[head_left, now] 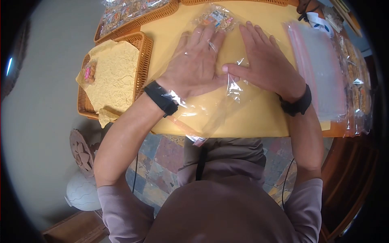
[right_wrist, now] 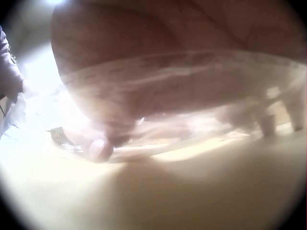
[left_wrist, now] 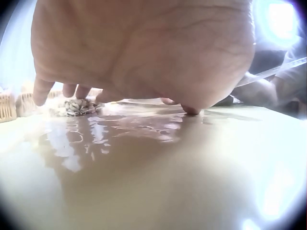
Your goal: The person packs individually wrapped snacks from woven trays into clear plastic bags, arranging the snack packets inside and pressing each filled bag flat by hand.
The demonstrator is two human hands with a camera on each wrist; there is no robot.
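Observation:
A large clear plastic bag [head_left: 233,95] is spread on the yellow-covered table [head_left: 259,117], its near corner reaching the front edge. At its far end lies a small pack of nutty-looking pieces with a label [head_left: 215,18]. My left hand [head_left: 196,60] lies flat over the bag, fingers straight and pointing at the pack, fingertips right at its near side. To its right my right hand [head_left: 267,62] is spread palm down, thumb stretched toward the left thumb. Under the left palm [left_wrist: 144,52] the film shines on the table. Clear film crosses the right palm [right_wrist: 158,28] in the right wrist view.
A wicker basket [head_left: 145,50] lined with crumpled yellow paper holds one small pack [head_left: 90,72] at left. Behind it, another basket [head_left: 172,9] is full of packs. At right lie a stack of pink-edged clear bags [head_left: 318,73] and a row of packaged snacks [head_left: 358,89].

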